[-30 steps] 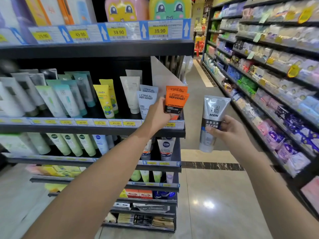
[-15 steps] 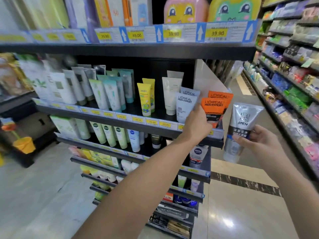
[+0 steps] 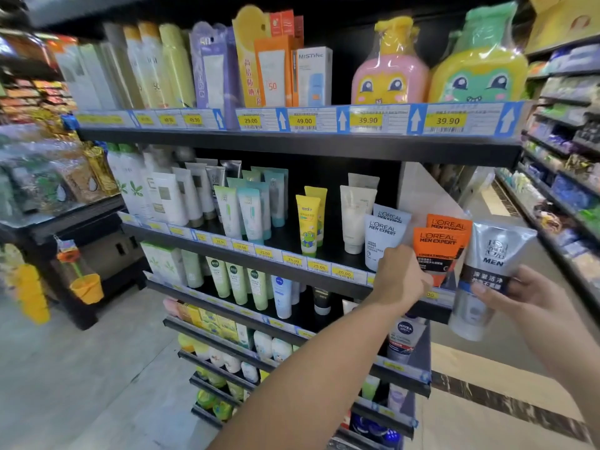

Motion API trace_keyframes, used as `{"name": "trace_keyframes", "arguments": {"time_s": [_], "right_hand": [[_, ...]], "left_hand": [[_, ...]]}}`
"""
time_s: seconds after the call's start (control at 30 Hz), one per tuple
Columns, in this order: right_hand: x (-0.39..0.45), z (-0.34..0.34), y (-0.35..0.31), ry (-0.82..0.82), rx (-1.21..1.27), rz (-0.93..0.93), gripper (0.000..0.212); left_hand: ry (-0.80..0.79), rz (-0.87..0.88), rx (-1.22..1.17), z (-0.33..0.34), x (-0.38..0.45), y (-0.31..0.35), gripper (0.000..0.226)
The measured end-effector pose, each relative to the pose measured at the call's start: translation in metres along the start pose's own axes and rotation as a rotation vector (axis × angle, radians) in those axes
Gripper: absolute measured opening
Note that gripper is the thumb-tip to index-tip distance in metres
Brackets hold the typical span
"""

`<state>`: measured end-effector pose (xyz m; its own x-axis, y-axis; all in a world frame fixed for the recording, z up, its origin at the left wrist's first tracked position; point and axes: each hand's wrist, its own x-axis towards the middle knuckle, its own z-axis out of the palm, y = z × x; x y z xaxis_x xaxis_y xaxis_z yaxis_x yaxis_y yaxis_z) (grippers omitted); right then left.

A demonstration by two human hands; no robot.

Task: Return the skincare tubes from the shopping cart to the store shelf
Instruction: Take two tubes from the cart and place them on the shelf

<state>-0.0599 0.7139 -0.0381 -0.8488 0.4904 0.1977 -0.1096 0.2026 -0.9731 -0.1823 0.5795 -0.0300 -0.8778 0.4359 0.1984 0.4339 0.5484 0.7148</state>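
store aisle, dark shelf (image 3: pixel 292 280) packed with tubes. view has swung left since a second ago; both hands keep same hold. left hand (image 3: pixel 401 276) curled round base of orange tube (image 3: pixel 438 251), seating it at shelf's 3 o'clock end, in front of second orange one, white l'oreal tubes (image 3: pixel 384 238) at its 9 o'clock. right hand (image 3: pixel 526 295) clamped on silver men's tube (image 3: pixel 487 274), off shelf edge, waiting. judgement: orange nearly returned, silver next. cart out of view.
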Motion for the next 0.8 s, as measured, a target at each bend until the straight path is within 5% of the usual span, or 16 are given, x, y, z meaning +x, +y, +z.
{"name": "trace_keyframes", "arguments": {"time_s": [0.1,0.23,0.57,0.67,0.8], "right_hand": [[-0.004,0.000,-0.004,0.001,-0.010,-0.031,0.081],[-0.006,0.005,-0.010,-0.010,0.014,-0.031,0.028],[-0.008,0.034,-0.023,-0.038,0.037,0.007,0.035],[-0.008,0.055,-0.026,-0.046,0.062,0.026,0.036],[-0.013,0.088,-0.025,-0.048,0.093,0.026,0.041]], "left_hand": [[-0.015,-0.016,0.029,-0.007,-0.002,-0.002,0.010],[-0.004,0.063,0.073,-0.011,-0.009,-0.011,0.018],[0.155,0.573,0.403,-0.052,-0.052,-0.095,0.023],[0.334,0.527,0.546,-0.097,-0.040,-0.159,0.029],[0.468,0.232,0.666,-0.174,-0.016,-0.246,0.045]]}}
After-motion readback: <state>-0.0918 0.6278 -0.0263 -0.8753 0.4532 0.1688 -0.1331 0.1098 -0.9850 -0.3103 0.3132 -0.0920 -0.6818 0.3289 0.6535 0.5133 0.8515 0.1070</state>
